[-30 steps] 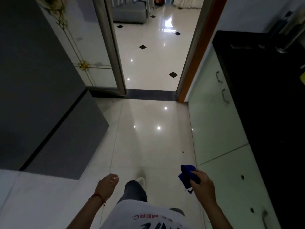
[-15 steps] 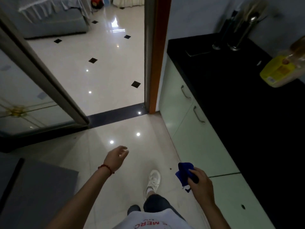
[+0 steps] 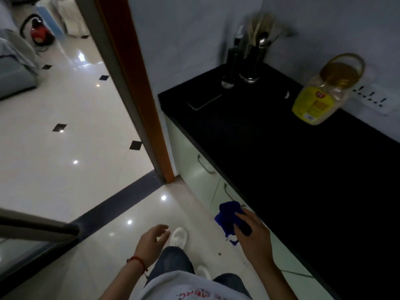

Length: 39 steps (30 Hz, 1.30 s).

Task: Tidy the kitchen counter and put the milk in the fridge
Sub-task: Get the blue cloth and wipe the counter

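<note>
Hands: right hand (image 3: 252,231) gripped a bunched blue cloth (image 3: 229,214) beside the desk (image 3: 303,169) edge; left hand (image 3: 151,242) hung loose and held nothing.
Change: the view had swung from the doorway toward the desk, so wiping looked next.
Shirt: red letters, partly "MERC".
Desk: phone (image 3: 204,100), utensil holder (image 3: 252,59), yellow-labelled jar (image 3: 320,98); label unreadable.
Milk: not in view.
</note>
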Tool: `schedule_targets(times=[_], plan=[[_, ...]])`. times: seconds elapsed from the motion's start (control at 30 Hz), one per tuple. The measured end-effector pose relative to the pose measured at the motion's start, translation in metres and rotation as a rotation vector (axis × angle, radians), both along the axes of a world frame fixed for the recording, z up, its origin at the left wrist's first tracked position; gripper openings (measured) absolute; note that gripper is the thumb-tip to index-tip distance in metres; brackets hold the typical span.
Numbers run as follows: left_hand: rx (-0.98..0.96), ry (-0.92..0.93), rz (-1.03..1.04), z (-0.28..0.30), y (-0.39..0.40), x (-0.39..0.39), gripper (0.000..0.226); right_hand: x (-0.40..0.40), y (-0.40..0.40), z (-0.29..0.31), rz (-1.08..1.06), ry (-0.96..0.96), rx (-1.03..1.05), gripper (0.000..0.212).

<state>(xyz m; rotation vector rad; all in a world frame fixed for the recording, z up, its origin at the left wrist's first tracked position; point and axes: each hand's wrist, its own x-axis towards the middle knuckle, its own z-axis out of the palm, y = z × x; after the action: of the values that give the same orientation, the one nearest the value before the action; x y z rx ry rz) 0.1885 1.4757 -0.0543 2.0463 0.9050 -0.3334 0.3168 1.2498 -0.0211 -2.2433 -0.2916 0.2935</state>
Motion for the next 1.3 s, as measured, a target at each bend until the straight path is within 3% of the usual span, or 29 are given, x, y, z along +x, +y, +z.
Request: schedule_targets(times=[0.23,0.53,0.73,0.93,1.13,1.3], plan=[[0.036,-0.162,-0.376,0.027,0.042,0.148,0.032,0.044,0.01,0.013,-0.382,-0.245,-0.063,0.034],[0.036,-0.422,-0.778,0.048,0.01,0.305,0.032,0.067,0.009,0.027,-0.925,-0.123,0.082,0.032],[0.272,-0.434,-0.949,0.024,-0.037,0.366,0.042,0.097,-0.011,0.031,-1.029,-0.174,0.087,0.033],[0.447,-0.299,-1.16,0.0,-0.068,0.402,0.054,0.155,-0.038,0.028,-1.007,-0.124,0.009,0.033],[0.484,-0.355,-1.155,-0.017,-0.064,0.41,0.068,0.246,-0.063,0.023,-1.018,0.008,0.001,0.035],[0.537,-0.336,-1.141,-0.02,-0.064,0.411,0.063,0.325,-0.078,0.011,-1.06,-0.08,0.057,0.034]])
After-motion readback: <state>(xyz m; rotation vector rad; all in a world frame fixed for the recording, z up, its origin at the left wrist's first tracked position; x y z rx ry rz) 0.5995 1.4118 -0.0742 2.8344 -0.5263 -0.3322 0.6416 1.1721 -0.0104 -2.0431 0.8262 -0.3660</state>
